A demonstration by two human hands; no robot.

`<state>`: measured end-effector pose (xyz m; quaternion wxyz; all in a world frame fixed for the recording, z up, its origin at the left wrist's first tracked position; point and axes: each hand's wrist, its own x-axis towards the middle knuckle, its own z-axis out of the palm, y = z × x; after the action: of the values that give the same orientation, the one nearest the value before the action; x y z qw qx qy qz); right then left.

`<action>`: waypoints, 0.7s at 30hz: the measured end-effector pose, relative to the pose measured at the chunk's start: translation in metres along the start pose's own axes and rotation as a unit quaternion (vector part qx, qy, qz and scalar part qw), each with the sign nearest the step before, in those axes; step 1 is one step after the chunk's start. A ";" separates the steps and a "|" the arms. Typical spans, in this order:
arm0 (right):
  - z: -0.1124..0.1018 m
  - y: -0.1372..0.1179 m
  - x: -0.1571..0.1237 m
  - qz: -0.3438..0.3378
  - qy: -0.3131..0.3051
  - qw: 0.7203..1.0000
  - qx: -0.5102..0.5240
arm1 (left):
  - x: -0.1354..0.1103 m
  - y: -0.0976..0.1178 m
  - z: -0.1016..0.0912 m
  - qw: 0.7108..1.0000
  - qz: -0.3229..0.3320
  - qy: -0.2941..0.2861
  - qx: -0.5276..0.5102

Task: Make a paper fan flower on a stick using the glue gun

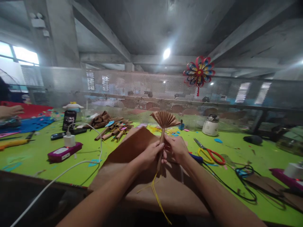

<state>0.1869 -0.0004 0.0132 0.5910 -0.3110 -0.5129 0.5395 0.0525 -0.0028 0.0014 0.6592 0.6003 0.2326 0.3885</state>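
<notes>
A small pleated fan of brown paper (pixel 166 119) stands upright before me, its folds spread at the top of a rolled paper handle. Yellow string (pixel 156 192) hangs from the handle's lower end. My left hand (pixel 153 154) is closed round the handle, thumb pressed on its front. On the other side my right hand (pixel 176 147) pinches the handle just under the pleats; some of its fingers are hidden behind it. Beneath both hands lies a large sheet of brown paper (pixel 132 148), its far corner raised and its near part over the table edge.
Scissors (pixel 210 155) with yellow and red handles lie right of the sheet, near a black cable (pixel 246 189). Rolled brown paper pieces (pixel 115 130) are piled at the back left. A purple power strip (pixel 65 152) with a white cable is left. Another person's hand (pixel 11 111) shows far left.
</notes>
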 end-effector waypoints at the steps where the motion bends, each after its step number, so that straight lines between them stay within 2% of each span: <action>1: 0.000 0.001 -0.002 0.015 -0.025 1.000 0.001 | 0.000 0.000 -0.001 1.000 0.002 0.009 -0.012; 3: -0.001 0.003 -0.005 0.034 -0.082 0.996 -0.001 | 0.002 0.001 -0.002 0.999 0.009 0.033 -0.034; 5: -0.001 0.003 -0.007 0.030 -0.103 0.994 -0.014 | 0.003 0.001 -0.003 0.998 0.017 0.056 -0.034; 7: -0.002 0.002 -0.007 0.017 -0.083 0.996 -0.037 | 0.005 0.001 -0.003 0.996 0.025 0.081 -0.010; 10: -0.004 0.000 -0.003 -0.021 -0.010 0.996 -0.087 | 0.006 0.000 -0.003 0.990 0.044 0.124 0.051; 13: -0.005 -0.001 -0.001 -0.064 0.055 0.988 -0.132 | 0.008 -0.003 -0.005 0.981 0.074 0.139 0.111; 17: -0.005 -0.001 0.000 -0.076 0.072 0.984 -0.147 | 0.010 -0.004 -0.007 0.969 0.111 0.154 0.155; 21: -0.006 0.001 0.001 -0.104 0.066 0.975 -0.184 | 0.009 0.000 -0.008 0.970 0.095 0.179 0.136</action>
<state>0.1926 0.0020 0.0108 0.6089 -0.3944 -0.5930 0.3493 0.0521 0.0088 0.0011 0.4793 0.6245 0.3394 0.5149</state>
